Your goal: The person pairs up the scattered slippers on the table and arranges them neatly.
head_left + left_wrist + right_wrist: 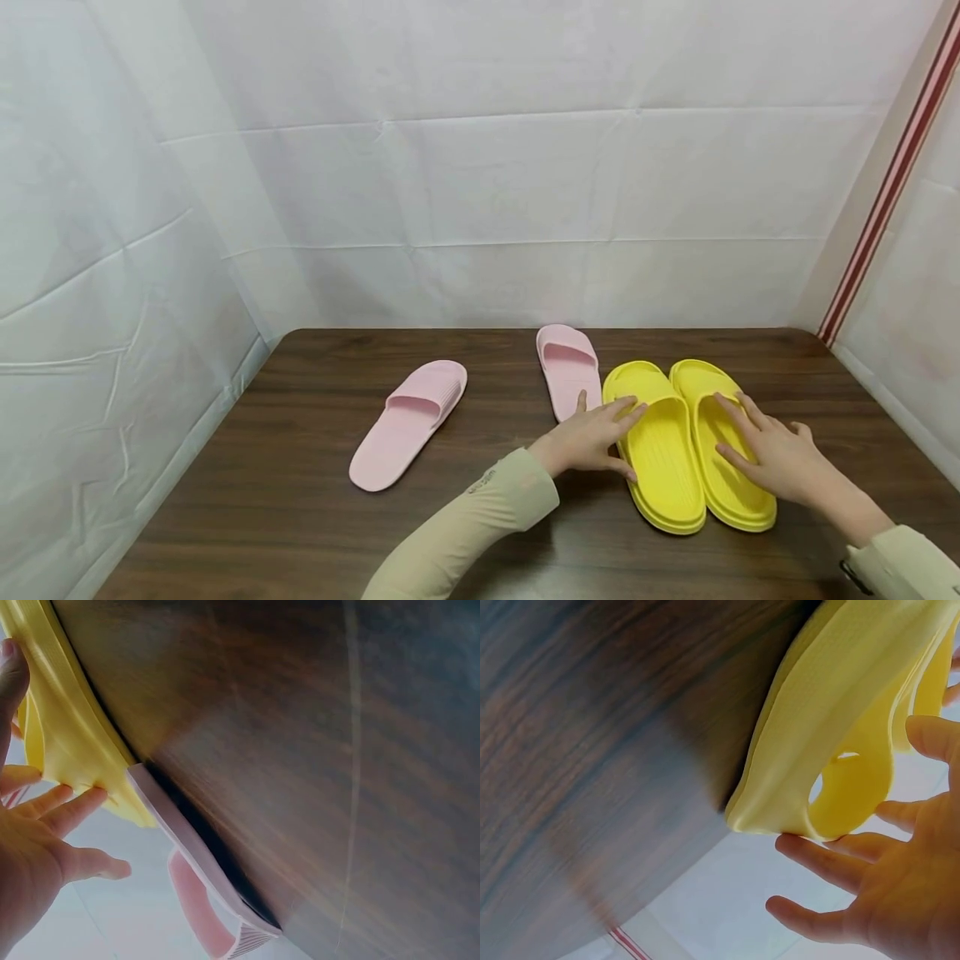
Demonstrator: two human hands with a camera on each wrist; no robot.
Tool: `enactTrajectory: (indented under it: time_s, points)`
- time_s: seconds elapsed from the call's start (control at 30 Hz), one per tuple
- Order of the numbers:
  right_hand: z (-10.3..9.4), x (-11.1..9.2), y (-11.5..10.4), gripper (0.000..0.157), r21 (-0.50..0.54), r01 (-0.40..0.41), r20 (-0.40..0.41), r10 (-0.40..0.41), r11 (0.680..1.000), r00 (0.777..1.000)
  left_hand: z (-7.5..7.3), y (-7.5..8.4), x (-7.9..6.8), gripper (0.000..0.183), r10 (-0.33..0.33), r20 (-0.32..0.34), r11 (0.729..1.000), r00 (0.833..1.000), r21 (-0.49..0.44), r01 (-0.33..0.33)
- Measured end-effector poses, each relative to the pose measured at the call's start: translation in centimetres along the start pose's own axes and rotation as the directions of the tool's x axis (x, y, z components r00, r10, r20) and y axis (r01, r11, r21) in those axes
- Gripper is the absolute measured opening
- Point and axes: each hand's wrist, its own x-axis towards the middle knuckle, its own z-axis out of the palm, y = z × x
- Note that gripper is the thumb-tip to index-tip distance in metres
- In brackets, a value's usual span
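Observation:
A pair of yellow slippers, the left one and the right one, lies side by side on the wooden table, toes away from me. My left hand is at the outer edge of the left yellow slipper, its fingers spread and fingertips right at the strap in the left wrist view. Over the right yellow slipper is my right hand, fingers spread and extended around its strap. A pink slipper lies just behind my left hand, its heel partly hidden by the fingers.
Another pink slipper lies apart at the left, angled with its toe toward the far right. The dark wooden table ends at a white cloth backdrop, with more cloth along both sides. A red stripe runs down the right cloth.

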Motion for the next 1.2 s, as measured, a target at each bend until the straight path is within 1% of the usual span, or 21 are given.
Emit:
enactTrajectory:
  time_s: [0.27,0.5,0.67,1.0,1.2]
  points:
    - [-0.1,0.1,-0.1,0.070,0.007,-0.010,0.011,0.010,1.000,1.000,0.2,0.0,-0.1,0.094,0.005,0.006,1.000,1.000,-0.017,-0.005]
    - [0.0,0.0,-0.3,0.070,0.029,-0.025,0.030,0.024,0.999,0.999,0.3,0.1,-0.4,0.091,0.007,0.018,1.000,1.000,-0.001,-0.007]
    - [-0.2,0.2,-0.3,0.069,0.024,-0.017,0.016,0.017,1.000,1.000,0.1,0.1,-0.7,0.087,0.003,0.023,1.000,1.000,0.002,-0.003]
    - [-0.3,0.2,0.0,0.068,0.079,-0.017,0.043,0.014,0.997,0.999,-0.5,0.1,-1.4,0.078,0.020,0.000,1.000,1.000,0.008,-0.020]
    - [-0.6,0.1,-0.2,0.067,0.099,-0.022,0.048,0.017,0.995,0.999,-1.0,-0.3,-2.1,0.071,0.001,-0.031,1.000,1.000,0.004,-0.001]
